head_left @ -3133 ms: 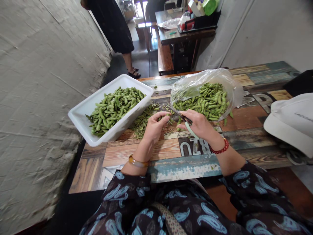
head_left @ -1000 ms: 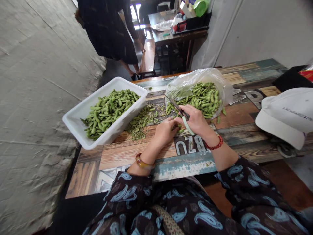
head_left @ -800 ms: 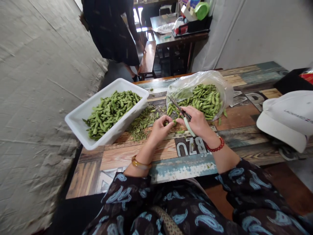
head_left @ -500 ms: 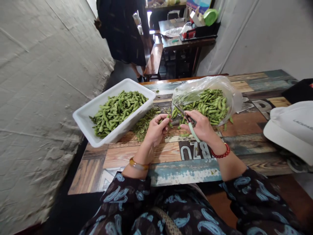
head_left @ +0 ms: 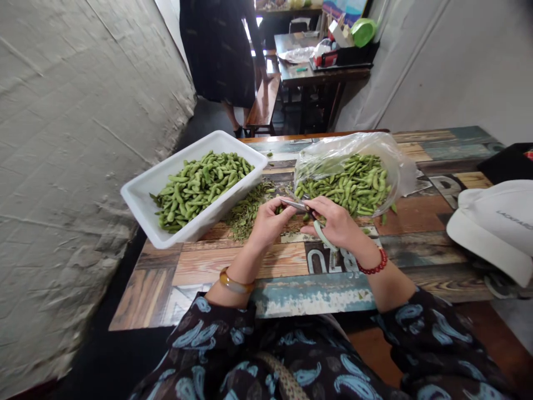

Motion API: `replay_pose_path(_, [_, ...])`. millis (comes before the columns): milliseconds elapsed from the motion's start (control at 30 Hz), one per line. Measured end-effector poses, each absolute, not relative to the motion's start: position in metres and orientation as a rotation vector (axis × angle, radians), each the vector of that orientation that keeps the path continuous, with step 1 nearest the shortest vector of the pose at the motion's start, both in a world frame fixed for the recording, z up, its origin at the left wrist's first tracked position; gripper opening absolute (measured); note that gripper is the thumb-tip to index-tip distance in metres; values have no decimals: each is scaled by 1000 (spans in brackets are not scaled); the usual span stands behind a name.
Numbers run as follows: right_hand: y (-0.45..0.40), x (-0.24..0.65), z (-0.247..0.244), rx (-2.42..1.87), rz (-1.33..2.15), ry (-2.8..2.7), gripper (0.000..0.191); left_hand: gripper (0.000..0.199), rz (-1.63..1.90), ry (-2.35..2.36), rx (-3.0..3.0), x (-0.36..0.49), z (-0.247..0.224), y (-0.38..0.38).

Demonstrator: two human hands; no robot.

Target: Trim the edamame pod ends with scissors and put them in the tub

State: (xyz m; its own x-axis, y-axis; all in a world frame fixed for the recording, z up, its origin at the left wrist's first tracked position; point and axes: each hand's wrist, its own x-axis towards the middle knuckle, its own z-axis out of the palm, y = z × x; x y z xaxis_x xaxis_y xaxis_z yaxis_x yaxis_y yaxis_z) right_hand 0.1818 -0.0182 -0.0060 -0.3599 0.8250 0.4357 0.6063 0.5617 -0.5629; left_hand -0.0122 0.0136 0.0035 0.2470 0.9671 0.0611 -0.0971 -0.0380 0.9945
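Green-handled scissors [head_left: 322, 234] are in my right hand [head_left: 335, 222], their blades pointing left to the fingertips of my left hand [head_left: 268, 223]. That left hand pinches a green pod [head_left: 280, 209], mostly hidden by the fingers and blades. Left of my hands, a white tub [head_left: 194, 238] holds a heap of green pods [head_left: 204, 186]. Beyond my right hand, a clear plastic bag [head_left: 402, 166] lies open with more pods [head_left: 358, 183] in it. Small green trimmings [head_left: 245, 216] are scattered between tub and bag.
A white cap [head_left: 495, 225] rests at the table's right, near a black item [head_left: 506, 162]. The patterned wooden table [head_left: 233, 264] meets a grey wall [head_left: 70, 139] at left. Beyond it are a standing person [head_left: 219, 55], a bench [head_left: 264, 103] and another table [head_left: 291, 72].
The scissors have swung left and down, bringing their blades to my left fingertips. My right hand has moved slightly left. The standing person has shifted a little in view.
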Motion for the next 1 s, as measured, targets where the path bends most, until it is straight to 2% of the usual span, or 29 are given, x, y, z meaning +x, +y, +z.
replay_pose_path(700, [-19, 183, -6, -1196, 382, -2142, 38, 25, 1074, 977, 1404, -14, 3, 16])
replay_pose_path(1000, [-11, 188, -11, -1272, 288, -1859, 43, 33, 1054, 898, 880, -14, 11, 15])
